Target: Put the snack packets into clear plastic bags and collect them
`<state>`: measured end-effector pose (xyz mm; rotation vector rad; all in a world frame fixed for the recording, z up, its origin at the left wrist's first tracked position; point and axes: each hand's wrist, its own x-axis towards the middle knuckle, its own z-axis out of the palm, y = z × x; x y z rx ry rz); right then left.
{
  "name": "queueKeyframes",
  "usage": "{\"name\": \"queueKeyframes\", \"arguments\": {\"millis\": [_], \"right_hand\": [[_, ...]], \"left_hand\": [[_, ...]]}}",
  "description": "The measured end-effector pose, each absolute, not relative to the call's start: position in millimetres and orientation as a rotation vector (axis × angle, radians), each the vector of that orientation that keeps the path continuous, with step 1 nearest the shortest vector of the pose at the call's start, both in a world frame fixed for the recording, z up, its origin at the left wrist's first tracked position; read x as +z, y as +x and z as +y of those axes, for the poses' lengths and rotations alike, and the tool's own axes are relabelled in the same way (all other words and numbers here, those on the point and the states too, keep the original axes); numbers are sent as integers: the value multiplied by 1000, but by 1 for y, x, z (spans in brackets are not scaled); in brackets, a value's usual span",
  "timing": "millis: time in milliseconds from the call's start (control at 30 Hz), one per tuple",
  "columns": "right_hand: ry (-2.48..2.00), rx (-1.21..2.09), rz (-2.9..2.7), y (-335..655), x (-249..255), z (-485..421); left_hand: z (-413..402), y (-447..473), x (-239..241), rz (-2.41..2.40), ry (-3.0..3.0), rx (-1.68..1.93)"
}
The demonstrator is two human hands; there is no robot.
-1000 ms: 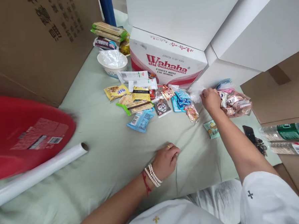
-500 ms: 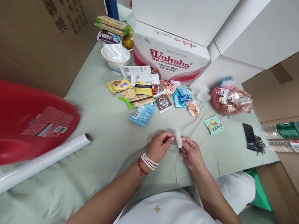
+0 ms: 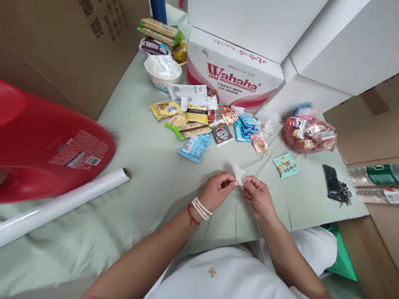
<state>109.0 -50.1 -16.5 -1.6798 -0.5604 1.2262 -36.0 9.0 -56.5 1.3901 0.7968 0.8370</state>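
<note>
Both my hands meet above the pale green cloth [image 3: 147, 179], near its front edge. My left hand [image 3: 217, 191], with a ring and bead bracelets at the wrist, pinches one side of a small clear plastic bag [image 3: 238, 175]. My right hand [image 3: 258, 195] pinches the bag's other side. Beyond them lies a spread of several snack packets [image 3: 198, 123], the nearest a blue packet [image 3: 194, 148]. A small teal packet [image 3: 285, 165] lies to the right of my hands.
A red plastic bag of snacks [image 3: 307, 135] sits at the right, with a phone and keys [image 3: 335, 188] and bottles [image 3: 381, 175] nearer. A Wahaha carton [image 3: 236, 76], white boxes, a bowl [image 3: 163, 71], a red chair [image 3: 35, 140] and a white roll [image 3: 58, 206] ring the cloth.
My right hand came back from the red bag of snacks to the front with a small clear bag, and my left hand rose off the cloth to grip it too.
</note>
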Motion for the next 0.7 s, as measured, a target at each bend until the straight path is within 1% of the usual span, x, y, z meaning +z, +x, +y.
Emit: {"name": "queueKeyframes", "arguments": {"millis": [67, 133, 233, 300, 400, 467, 500, 567, 633, 700], "right_hand": [[-1746, 1154, -720, 108, -21, -55], [-1851, 1027, -1060, 114, -20, -57], [-1955, 857, -1496, 144, 0, -41], [-2023, 700, -1556, 183, 27, -13], [-2159, 249, -1542, 262, 73, 49], [-2229, 51, -1576, 313, 94, 92], [-2328, -107, -1740, 335, 101, 111], [-2434, -297, -2094, 371, 105, 143], [-2479, -406, -2328, 393, 102, 165], [-2519, -457, -2369, 405, 97, 177]], "left_hand": [[8, -37, -55, 809, 1329, 812], [6, -37, -56, 835, 1282, 783], [3, -35, -60, 896, 1315, 756], [3, -34, -64, 920, 1363, 752], [4, -32, -65, 926, 1434, 738], [5, -32, -64, 927, 1500, 718], [5, -32, -63, 926, 1535, 710], [4, -32, -62, 913, 1599, 702], [4, -32, -62, 902, 1640, 704], [3, -32, -62, 892, 1659, 703]]}}
